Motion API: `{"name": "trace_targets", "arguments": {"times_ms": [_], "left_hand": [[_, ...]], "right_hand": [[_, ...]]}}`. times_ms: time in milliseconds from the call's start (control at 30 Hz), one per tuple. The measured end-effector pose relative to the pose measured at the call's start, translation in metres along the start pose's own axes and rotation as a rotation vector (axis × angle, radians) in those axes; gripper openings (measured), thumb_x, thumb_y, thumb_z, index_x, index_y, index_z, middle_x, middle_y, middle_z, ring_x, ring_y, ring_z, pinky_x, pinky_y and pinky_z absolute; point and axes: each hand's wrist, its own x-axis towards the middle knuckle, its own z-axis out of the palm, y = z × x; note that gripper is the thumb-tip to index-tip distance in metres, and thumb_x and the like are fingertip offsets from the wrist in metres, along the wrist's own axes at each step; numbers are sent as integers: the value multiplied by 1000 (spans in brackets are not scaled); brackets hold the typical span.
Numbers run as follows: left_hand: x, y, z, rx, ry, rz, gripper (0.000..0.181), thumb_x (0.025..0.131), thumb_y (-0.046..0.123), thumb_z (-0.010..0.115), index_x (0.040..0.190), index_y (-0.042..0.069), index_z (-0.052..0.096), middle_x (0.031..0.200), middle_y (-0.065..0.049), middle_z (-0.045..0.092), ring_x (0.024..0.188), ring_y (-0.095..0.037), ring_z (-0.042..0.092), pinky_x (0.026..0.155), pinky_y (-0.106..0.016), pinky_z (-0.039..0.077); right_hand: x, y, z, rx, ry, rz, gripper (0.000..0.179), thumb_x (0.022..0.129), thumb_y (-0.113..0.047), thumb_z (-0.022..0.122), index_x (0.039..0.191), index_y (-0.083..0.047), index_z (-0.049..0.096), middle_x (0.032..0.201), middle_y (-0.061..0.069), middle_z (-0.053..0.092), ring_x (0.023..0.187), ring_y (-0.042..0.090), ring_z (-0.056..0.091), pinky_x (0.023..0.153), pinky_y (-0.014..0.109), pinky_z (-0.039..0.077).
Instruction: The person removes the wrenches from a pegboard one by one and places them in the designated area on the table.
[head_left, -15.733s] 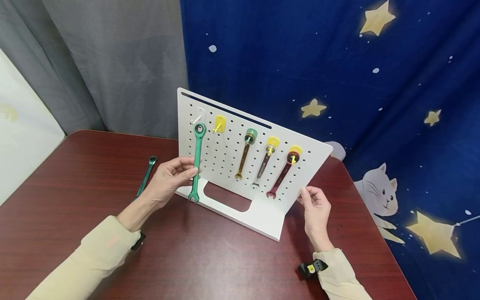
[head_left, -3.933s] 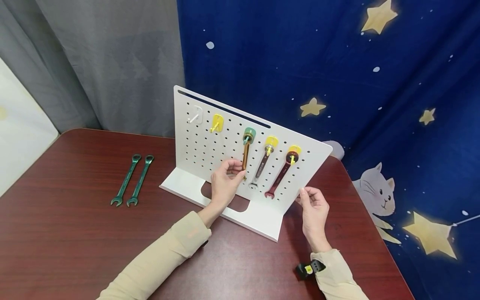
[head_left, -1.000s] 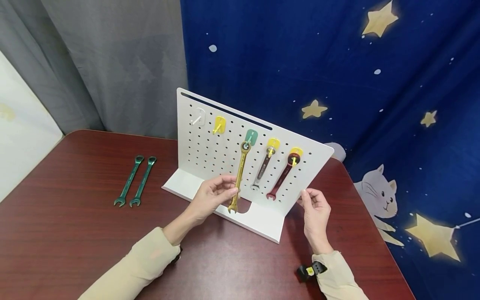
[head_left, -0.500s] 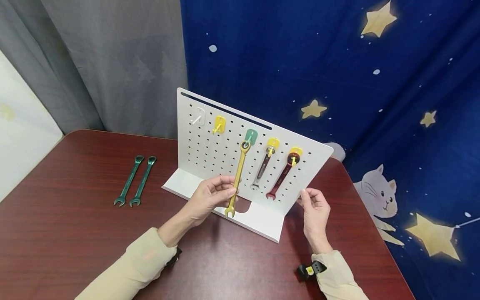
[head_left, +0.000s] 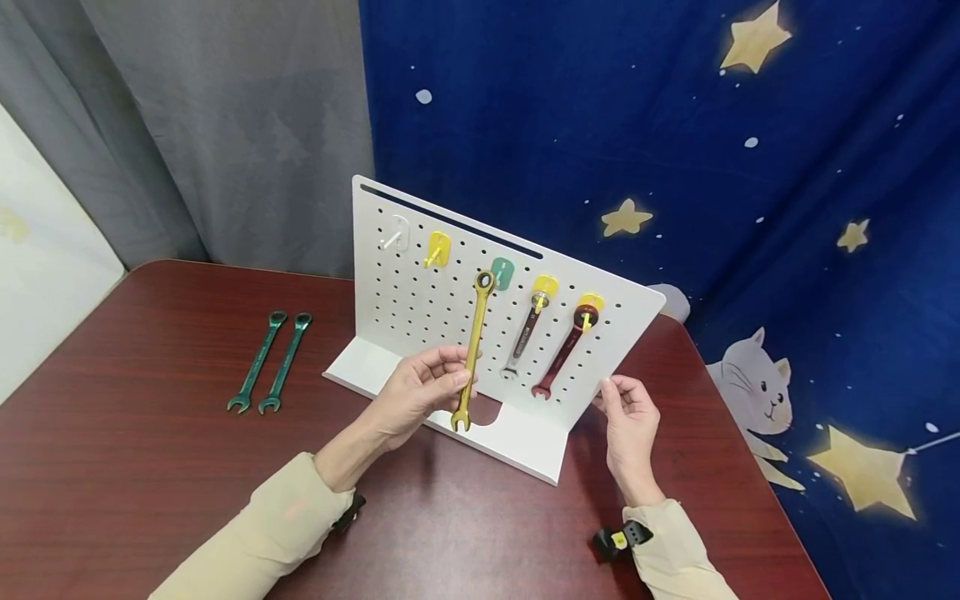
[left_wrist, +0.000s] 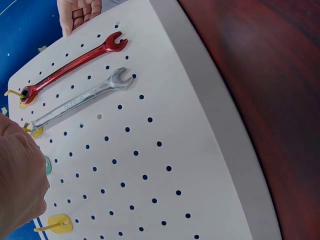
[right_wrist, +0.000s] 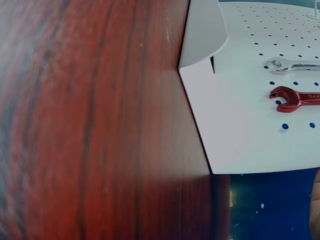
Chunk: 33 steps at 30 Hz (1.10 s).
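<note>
My left hand (head_left: 420, 392) pinches a gold combination wrench (head_left: 475, 342) by its lower handle, between thumb and fingers. The wrench tilts in front of the white pegboard (head_left: 420, 304), ring end up, just left of and below the tip of the green hook (head_left: 503, 273). In the left wrist view the left hand (left_wrist: 20, 180) shows from the back and the gold wrench is hidden. My right hand (head_left: 632, 421) grips the board's lower right edge, thumb in front. A silver wrench (head_left: 522, 342) and a red wrench (head_left: 561, 358) hang on yellow hooks right of the green one.
Two green wrenches (head_left: 257, 362) lie side by side on the dark red table (head_left: 165, 467), left of the board. A white hook (head_left: 394, 235) and a yellow hook (head_left: 437, 250) at the board's left bear nothing. Blue curtain (head_left: 510, 108) hangs behind.
Earlier the left hand held a green wrench; both green wrenches now lie on the table. It then gripped the hanging gold wrench, drew it off the green hook and shifted it slightly left.
</note>
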Motion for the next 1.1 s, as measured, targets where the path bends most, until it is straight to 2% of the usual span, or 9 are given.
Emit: {"name": "trace_targets", "arguments": {"times_ms": [367,833,1000,1100], "left_hand": [[-3,3,-4,-4,-19,19,25,91,0,54,106,19,62,84,4,64,72,-6,62,62,-18,52],[-13,4,-21,9,-24,24,20,91,0,56,104,15,58,84,3,63,76,-8,65,64,-21,54],[-17,4,-26,15,-26,21,20,91,0,56,103,15,58,87,2,62,77,-9,65,65,-23,55],[-19,5,-28,19,-20,15,20,91,0,55,103,15,57,88,2,62,78,-10,65,65,-25,55]], "right_hand": [[-1,1,-1,-7,7,1,6,88,3,61,86,-2,63,72,0,62,66,7,62,64,20,55],[-1,1,0,-24,6,-1,8,88,2,62,86,-5,63,72,0,63,66,7,62,64,20,55],[0,1,0,-30,12,-2,1,87,2,62,88,2,63,72,1,62,66,8,62,64,21,55],[0,1,0,-31,14,-3,4,87,2,62,90,5,62,72,1,62,66,7,62,64,20,55]]}}
